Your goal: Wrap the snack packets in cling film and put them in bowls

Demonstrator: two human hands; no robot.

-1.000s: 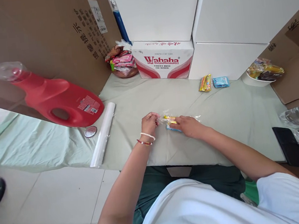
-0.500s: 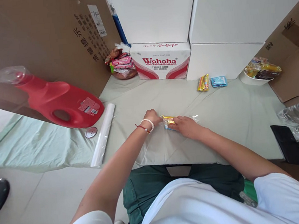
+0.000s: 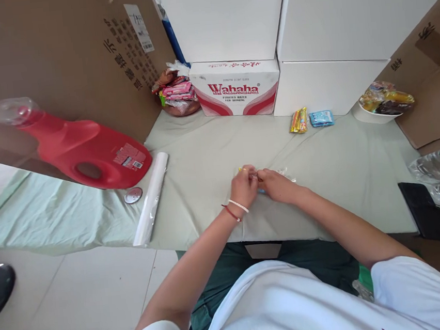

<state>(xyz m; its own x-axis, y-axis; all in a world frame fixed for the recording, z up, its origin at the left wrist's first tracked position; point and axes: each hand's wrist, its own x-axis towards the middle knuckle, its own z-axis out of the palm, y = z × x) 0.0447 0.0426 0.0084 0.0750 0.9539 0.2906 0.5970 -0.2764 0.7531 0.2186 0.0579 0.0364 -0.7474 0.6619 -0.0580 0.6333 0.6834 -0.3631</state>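
My left hand [image 3: 244, 187], with a white bracelet and a red one on its wrist, is closed over a small bundle of snack packets in clear plastic film [image 3: 289, 176]. My right hand [image 3: 278, 186] meets it from the right, its fingertips pressed together on the same bundle. Both sets of fingertips touch or nearly touch. Most of the bundle is hidden under the hands; only a bit of yellow and a bit of blue wrapper show. Loose film sticks out past the right hand.
Behind stand a yellow snack packet pair [image 3: 299, 121], blue packets [image 3: 321, 119] and a Wahaha box [image 3: 236, 93]. A film roll [image 3: 153, 200] and red jug [image 3: 90, 156] lie left. A white bowl [image 3: 374, 115] of snacks and black phone-like object [image 3: 422, 210] are right.
My left hand has moved right, from the left end of the bundle to over it, and now meets my right hand. The right hand has stayed nearly in place.
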